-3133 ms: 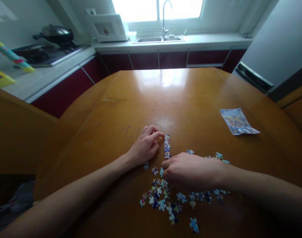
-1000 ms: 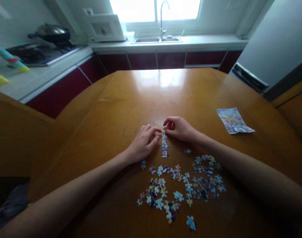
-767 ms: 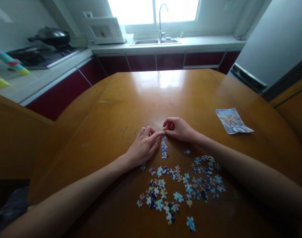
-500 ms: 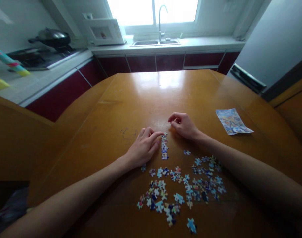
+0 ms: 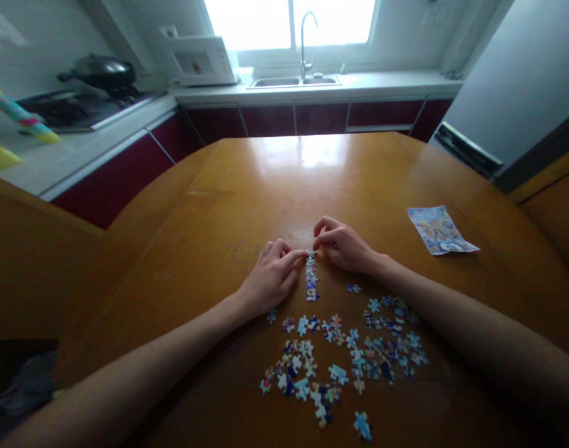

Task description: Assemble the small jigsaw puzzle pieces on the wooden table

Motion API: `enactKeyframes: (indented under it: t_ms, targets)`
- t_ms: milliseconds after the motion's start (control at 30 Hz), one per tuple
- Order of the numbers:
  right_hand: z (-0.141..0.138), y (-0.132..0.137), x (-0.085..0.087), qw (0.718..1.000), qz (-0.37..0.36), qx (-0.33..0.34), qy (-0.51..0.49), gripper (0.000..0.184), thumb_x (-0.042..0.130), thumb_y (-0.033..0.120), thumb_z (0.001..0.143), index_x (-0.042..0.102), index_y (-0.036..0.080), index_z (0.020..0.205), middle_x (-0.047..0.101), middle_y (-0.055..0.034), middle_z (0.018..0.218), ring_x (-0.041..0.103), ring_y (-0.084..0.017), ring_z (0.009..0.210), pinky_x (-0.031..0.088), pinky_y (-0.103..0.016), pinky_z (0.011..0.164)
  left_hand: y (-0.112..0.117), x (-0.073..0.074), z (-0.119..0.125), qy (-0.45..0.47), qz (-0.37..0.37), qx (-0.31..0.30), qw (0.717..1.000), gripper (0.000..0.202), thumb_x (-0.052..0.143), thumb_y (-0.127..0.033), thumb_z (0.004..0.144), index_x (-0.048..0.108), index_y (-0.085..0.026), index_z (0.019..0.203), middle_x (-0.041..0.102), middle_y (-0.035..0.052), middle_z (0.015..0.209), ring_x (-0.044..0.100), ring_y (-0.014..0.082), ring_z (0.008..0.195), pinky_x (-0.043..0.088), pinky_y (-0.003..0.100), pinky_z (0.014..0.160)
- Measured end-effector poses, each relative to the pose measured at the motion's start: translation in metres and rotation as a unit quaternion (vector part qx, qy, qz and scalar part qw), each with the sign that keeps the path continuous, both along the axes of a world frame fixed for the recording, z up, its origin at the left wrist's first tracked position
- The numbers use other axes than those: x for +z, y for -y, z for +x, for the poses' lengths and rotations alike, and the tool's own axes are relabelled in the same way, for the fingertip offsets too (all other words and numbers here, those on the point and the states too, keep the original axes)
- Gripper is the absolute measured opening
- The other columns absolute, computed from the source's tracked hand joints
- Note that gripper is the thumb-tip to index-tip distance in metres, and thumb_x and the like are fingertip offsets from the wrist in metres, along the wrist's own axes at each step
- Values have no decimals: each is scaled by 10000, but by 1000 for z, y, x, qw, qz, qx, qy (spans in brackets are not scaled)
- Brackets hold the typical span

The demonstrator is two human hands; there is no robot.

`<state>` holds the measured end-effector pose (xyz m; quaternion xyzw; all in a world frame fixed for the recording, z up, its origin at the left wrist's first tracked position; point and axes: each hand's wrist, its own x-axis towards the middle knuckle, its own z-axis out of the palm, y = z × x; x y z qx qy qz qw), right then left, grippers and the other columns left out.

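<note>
A short column of joined jigsaw pieces lies on the wooden table. My left hand rests just left of the column, fingers curled, its forefinger touching the top end. My right hand is on the other side with fingers bent in a pinch at that same top end; whatever is in the pinch is too small to make out. Several loose colourful pieces are scattered on the table nearer me, between my forearms.
A printed puzzle picture sheet lies at the right of the table. Beyond the table are a counter with a sink and tap, a white microwave, and a stove with a dark wok at the left.
My right hand left the loose pieces near me and went to the top of the joined column. It lifted back briefly, then came down again onto the top end. My left hand stayed put.
</note>
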<state>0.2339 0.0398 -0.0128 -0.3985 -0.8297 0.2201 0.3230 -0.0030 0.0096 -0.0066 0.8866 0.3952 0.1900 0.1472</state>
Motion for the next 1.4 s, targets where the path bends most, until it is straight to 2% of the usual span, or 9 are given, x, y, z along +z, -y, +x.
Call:
enactKeyframes:
  t_ms: [200,333,433,533,700,867,1000,1233,1400]
  targets:
    - [-4,3,5,999,-19,-3,41,309,531,35,806,758,231,731,607,-33,1007,555,-132,767,445,-300,763,-1,-1,1,-10,9,8,1000,333,530,-159,938,626,-239,1246,514,75,1050,450,250,1009,446,438,937]
    - [-5,0,2,1000,-15,-12,-9,295,514,22,790,731,212,727,608,-37,967,567,-142,783,450,-298,759,-2,-2,1,-7,-2,8,1000,321,523,-190,955,612,-246,1258,527,72,1055,463,254,1031,441,441,957]
    - [-2,-5,-1,992,19,-82,-96,292,468,6,784,677,192,701,591,-40,875,566,-154,781,445,-297,728,-3,-1,0,1,-6,3,1000,315,517,-202,965,611,-256,1261,532,69,1058,471,250,1036,439,434,965]
    - [3,-11,-4,979,29,-161,-118,276,462,10,765,636,194,655,570,-39,801,545,-166,750,425,-304,687,-3,0,0,6,-13,-1,1000,313,512,-204,970,607,-254,1264,535,68,1058,474,246,1034,438,431,965]
    - [9,-20,-9,973,-18,-203,-112,253,477,17,714,649,183,631,597,-46,757,536,-169,701,413,-304,656,-3,0,0,29,-22,3,999,314,505,-192,973,586,-252,1270,547,61,1049,476,243,1044,429,434,982]
    - [10,-22,-10,970,-32,-212,-117,246,477,35,698,673,171,640,629,-48,741,550,-163,690,418,-291,655,-3,-2,-1,30,-19,0,999,296,503,-190,977,591,-249,1253,557,62,1081,476,243,1061,424,436,992]
    - [11,-23,-9,968,-46,-217,-112,243,469,62,690,686,159,637,620,-39,701,527,-145,635,394,-269,599,-2,-1,-1,23,-16,2,1000,275,501,-201,980,599,-232,1235,567,64,1077,481,244,1060,427,424,980]
    - [11,-26,-6,960,-104,-225,-126,234,474,108,683,705,140,658,590,-16,596,471,-121,531,353,-257,527,-4,-2,0,34,-14,3,999,285,500,-181,971,595,-234,1235,578,60,1081,489,240,1062,424,413,984]
    - [12,-26,-5,959,-123,-219,-130,234,479,135,679,713,137,683,598,-22,582,496,-126,519,355,-257,509,-4,-1,0,28,-16,1,999,282,500,-180,969,596,-231,1230,584,61,1094,490,242,1070,425,419,987]
